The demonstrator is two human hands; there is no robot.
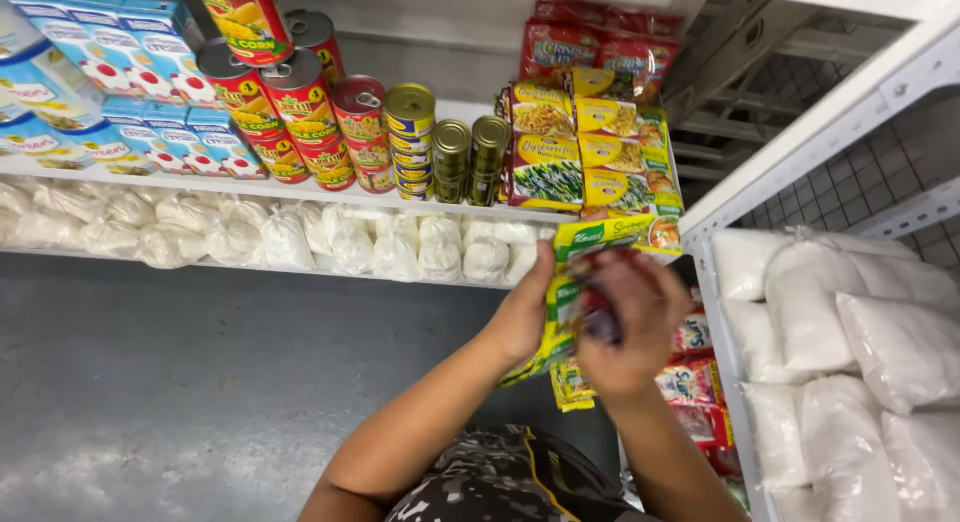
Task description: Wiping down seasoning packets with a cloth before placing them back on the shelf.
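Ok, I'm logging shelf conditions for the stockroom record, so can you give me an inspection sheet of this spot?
Surface: white shelf with goods in rows; grey floor below.
Job's things: strip of yellow-green sachets held up in front of the shelf; more sachets hang below the hands.
Clutter: red corn cans, small gold tins, dark tins, blue cartons, seasoning packets, white bags underneath, bigger white bags on the side rack.
Grips: left hand and right hand both closed on the sachet strip.
Cables: nothing seen.
Surroundings: white rack frame, tiled wall behind it.
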